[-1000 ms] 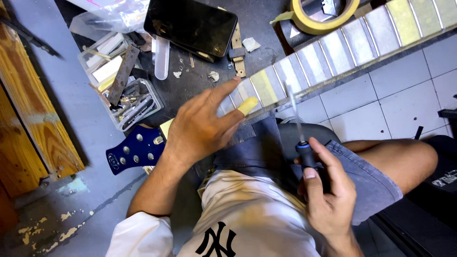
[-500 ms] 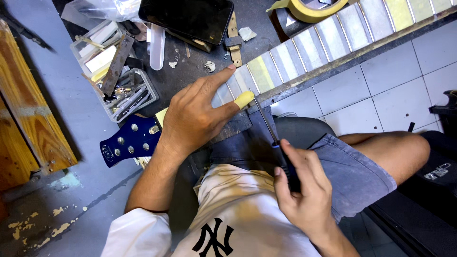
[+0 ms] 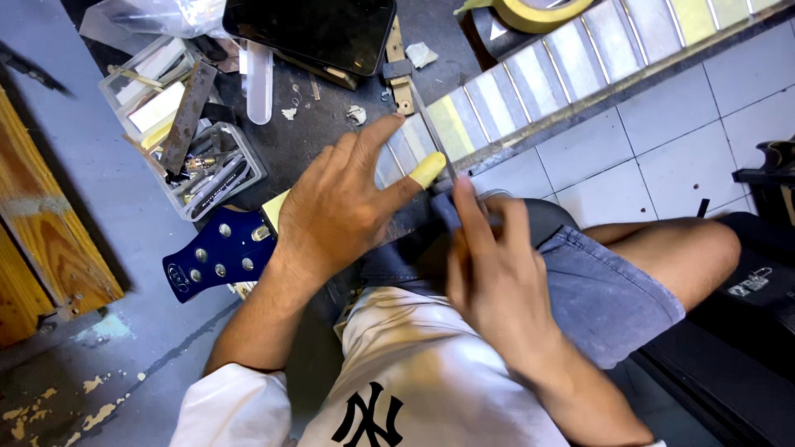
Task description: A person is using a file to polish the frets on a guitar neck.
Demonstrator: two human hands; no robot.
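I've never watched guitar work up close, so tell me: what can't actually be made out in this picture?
- Head view: the tool's handle is hidden inside the right hand; only its thin blade shows.
- The left hand covers the guitar neck beneath it.
- The neck's far end and the tape roll are cut off by the top edge.
- The small parts in the clear plastic trays are too small to identify.

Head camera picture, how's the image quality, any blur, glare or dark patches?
Head view: mostly sharp on the taped guitar neck and blue headstock; the right hand looks slightly motion-blurred, so the thin metal tool it holds reads soft; the left hand is crisp; the black glossy screen shows faint reflections; the lower right corner sits in deep shadow.
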